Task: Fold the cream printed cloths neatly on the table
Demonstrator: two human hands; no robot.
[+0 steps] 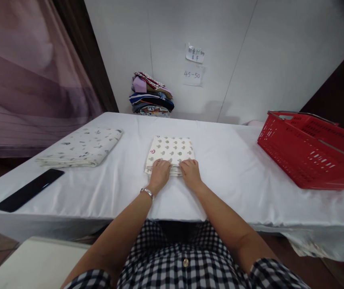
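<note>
Both hands, left hand and right hand, press flat on the folded cloth.

The folded cloth under my hands is cream-white with small printed motifs: grey tree-like shapes, a few green rings and one red mark near its left edge. It is folded into a neat rectangle of several layers and lies flat on the white table cover, at the middle of the table, its stacked near edge turned toward me.
</note>
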